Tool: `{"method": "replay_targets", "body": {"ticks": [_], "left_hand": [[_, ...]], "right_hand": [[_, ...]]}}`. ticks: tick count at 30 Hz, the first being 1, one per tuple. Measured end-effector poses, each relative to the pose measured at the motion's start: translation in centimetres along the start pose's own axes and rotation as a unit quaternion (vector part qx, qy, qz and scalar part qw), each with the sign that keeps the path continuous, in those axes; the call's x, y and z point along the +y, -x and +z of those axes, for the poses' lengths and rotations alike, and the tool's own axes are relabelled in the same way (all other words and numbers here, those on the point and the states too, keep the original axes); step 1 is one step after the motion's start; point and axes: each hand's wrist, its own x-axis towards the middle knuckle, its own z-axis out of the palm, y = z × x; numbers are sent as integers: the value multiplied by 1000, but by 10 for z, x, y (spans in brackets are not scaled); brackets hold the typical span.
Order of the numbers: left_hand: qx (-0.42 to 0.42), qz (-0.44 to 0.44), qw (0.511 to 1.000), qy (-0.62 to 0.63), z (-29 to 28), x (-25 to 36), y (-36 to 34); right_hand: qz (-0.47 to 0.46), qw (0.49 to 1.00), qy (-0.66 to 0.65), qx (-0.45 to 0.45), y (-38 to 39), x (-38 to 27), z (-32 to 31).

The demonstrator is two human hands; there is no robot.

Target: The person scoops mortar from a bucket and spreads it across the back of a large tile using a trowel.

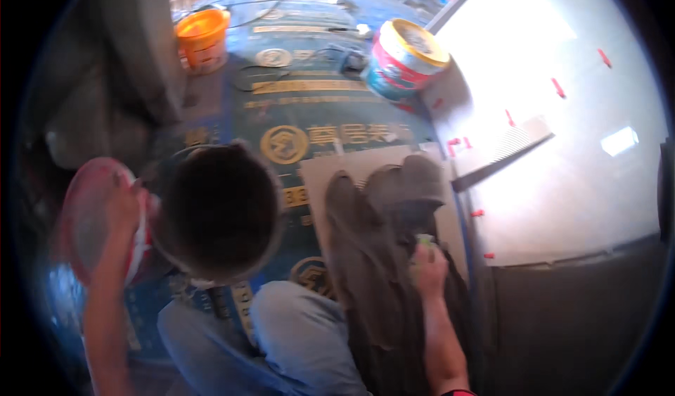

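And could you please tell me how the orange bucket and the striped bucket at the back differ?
The orange bucket looks smaller than the striped bucket.
The orange bucket has an orange rim, the striped bucket a yellow one.
The orange bucket stands further left, while the striped bucket is close to the pale tiles.
Both are round and stand on the floor covering.

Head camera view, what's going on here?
Someone's right hand holds a green-handled tool at grey paste spread over a pale slab. Their left hand holds a red-rimmed tub, blurred, at the left. A dark bucket sits between tub and slab. Paste covers much of the slab, but not its far left corner.
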Motion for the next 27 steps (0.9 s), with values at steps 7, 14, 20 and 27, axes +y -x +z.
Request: {"method": "replay_targets", "body": {"ticks": [7, 14, 20, 27], "left_hand": [[60, 32, 997, -29, -16, 49, 9], [65, -3, 998, 21, -20, 34, 14], [100, 11, 995, 26, -14, 36, 13], [85, 5, 996, 40, -13, 34, 15]], "right_hand": [[-321, 940, 118, 9, 29, -100, 31], [-327, 816, 382, -286, 31, -142, 133], [-345, 835, 354, -243, 50, -144, 147], [-88, 867, 182, -456, 24, -165, 162]]}}
